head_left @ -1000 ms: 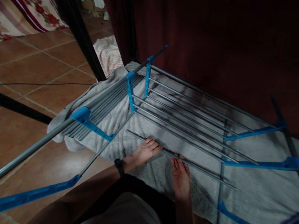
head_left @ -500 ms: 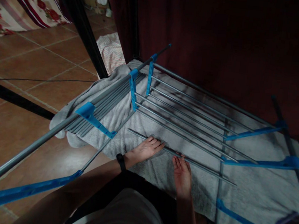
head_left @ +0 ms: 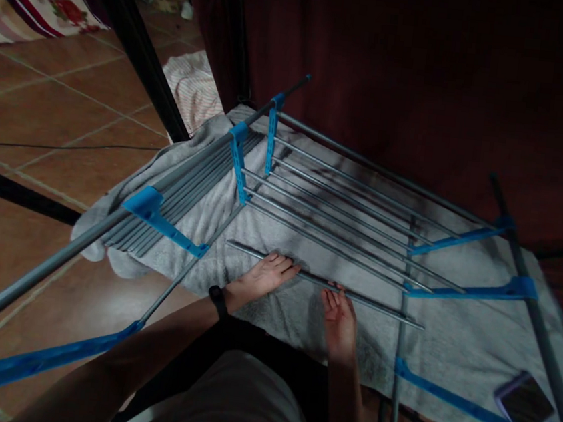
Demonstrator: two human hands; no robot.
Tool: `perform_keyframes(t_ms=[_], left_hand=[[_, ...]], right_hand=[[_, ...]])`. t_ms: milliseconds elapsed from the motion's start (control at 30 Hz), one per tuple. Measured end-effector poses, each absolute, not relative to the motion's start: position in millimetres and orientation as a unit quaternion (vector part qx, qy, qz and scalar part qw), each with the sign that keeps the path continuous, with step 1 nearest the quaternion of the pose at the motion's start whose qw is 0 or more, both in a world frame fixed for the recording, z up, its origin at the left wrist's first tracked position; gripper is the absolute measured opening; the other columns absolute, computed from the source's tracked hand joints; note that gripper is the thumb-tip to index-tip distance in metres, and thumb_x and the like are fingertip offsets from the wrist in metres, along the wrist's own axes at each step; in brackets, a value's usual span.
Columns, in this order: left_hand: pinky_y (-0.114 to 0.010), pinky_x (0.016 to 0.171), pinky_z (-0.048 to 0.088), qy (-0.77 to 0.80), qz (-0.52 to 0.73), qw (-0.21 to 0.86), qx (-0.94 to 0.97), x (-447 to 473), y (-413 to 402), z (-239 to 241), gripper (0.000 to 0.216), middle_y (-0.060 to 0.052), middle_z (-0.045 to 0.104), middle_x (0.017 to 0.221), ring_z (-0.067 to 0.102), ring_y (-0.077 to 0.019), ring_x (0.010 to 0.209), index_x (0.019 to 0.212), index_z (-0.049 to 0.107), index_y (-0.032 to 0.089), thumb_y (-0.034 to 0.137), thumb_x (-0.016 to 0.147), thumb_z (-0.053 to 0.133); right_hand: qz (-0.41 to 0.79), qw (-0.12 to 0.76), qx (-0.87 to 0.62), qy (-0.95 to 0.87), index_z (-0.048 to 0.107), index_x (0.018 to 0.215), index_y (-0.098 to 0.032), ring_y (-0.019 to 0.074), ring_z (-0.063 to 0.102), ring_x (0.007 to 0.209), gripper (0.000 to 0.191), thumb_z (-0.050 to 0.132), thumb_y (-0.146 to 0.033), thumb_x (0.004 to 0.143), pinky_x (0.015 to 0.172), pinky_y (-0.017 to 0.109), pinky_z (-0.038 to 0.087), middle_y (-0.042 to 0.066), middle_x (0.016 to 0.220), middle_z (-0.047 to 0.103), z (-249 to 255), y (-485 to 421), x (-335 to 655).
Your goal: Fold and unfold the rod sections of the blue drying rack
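Note:
A loose grey metal rod [head_left: 377,304] lies slantwise before me, low over the bed covering. My left hand [head_left: 271,272] is closed over its left part, palm down. Farther right, my right hand [head_left: 339,321] holds the same rod with its fingertips, palm turned up. Around the rod stands a drying rack with blue plastic brackets [head_left: 159,224]. Several parallel rods [head_left: 342,211] span between brackets just beyond my hands. On the left, a bundle of grey rods [head_left: 183,190] rests on the covering, under the rack's long tube [head_left: 76,253].
A grey blanket [head_left: 294,323] covers the surface beneath the rack. At the right lies a phone [head_left: 524,399] beside a blue arm. A dark red curtain [head_left: 377,67] hangs behind. Black posts [head_left: 133,41] and a cable [head_left: 67,147] are at the left, over the tiled floor [head_left: 31,104].
The view has turned a little, so the rack and phone appear farther left. Both hands keep their hold on the rod, which shows little movement of its own.

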State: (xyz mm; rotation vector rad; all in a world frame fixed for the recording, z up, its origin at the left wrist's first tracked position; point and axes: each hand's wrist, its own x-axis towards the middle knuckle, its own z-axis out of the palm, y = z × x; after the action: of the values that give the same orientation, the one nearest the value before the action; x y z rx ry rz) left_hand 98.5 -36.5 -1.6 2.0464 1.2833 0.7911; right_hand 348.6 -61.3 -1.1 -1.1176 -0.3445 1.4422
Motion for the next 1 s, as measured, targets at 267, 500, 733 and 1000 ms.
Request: perform_keyframes(t_ms=[267, 500, 733, 1000], left_hand=[[-0.041, 0.109, 0.048, 0.499, 0.34, 0.262, 0.753, 80, -28, -8, 0.031, -0.009, 0.071, 0.103, 0.068, -0.0276, 0.101, 0.12, 0.076, 0.029, 0.022, 0.098, 0.055], [-0.04, 0.096, 0.051, 0.476, 0.224, 0.005, 0.85, 66, -24, -14, 0.031, -0.008, 0.076, 0.099, 0.07, -0.0263, 0.097, 0.114, 0.073, 0.021, 0.028, 0.108, 0.043], [-0.039, 0.088, 0.051, 0.483, 0.234, -0.011, 0.844, 54, -21, -14, 0.033, -0.008, 0.076, 0.091, 0.071, -0.0264, 0.091, 0.107, 0.072, 0.02, 0.033, 0.108, 0.042], [-0.042, 0.09, 0.052, 0.493, 0.261, 0.001, 0.83, 41, -20, -17, 0.027, -0.01, 0.078, 0.099, 0.073, -0.0277, 0.097, 0.104, 0.072, 0.021, 0.031, 0.106, 0.047]], right_hand=[[0.58, 0.639, -0.493, -0.108, 0.078, 0.101, -0.024, 0.0208, 0.077, 0.109, 0.026, 0.088, -0.035, 0.079, 0.113, 0.045, 0.056, 0.004, 0.108, 0.084, -4, -58, 370], [0.507, 0.697, -0.499, -0.093, 0.075, 0.103, -0.024, 0.022, 0.077, 0.109, 0.025, 0.082, -0.035, 0.081, 0.113, 0.046, 0.055, 0.004, 0.105, 0.083, -11, -52, 397], [0.444, 0.73, -0.515, -0.077, 0.072, 0.101, -0.026, 0.0191, 0.076, 0.103, 0.023, 0.079, -0.031, 0.08, 0.11, 0.041, 0.055, 0.001, 0.102, 0.082, -14, -48, 437], [0.399, 0.741, -0.538, -0.042, 0.069, 0.089, -0.025, 0.0207, 0.075, 0.098, 0.013, 0.079, -0.028, 0.081, 0.104, 0.044, 0.057, 0.004, 0.097, 0.082, -23, -46, 453]])
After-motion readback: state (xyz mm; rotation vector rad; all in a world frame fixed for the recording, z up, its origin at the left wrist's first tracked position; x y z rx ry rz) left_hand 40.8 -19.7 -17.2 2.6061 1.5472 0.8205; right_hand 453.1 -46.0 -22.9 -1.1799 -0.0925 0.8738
